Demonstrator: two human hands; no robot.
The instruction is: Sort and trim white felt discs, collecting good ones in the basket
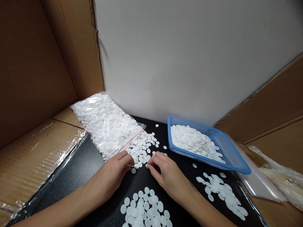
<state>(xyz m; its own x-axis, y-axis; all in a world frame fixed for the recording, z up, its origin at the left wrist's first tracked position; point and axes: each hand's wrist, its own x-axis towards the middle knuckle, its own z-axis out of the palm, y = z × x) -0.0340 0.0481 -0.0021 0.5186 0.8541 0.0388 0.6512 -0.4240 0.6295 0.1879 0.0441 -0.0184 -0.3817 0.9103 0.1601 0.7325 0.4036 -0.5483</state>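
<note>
My left hand [115, 172] rests on the black table top [78, 167] with its fingers curled, the tips touching small white discs [142, 148] that spill from a clear plastic bag [106, 124]. Close beside it my right hand [165, 171] has its fingers bent and pinched at the edge of the same spill. What either hand grips is too small to make out. One lone disc [133, 170] lies between the two hands.
A blue plastic basket [233, 154] with white discs stands at the right. More discs lie in a pile near me [144, 209] and in another at the right [222, 190]. Cardboard walls [35, 63] and a white panel [189, 56] enclose the table.
</note>
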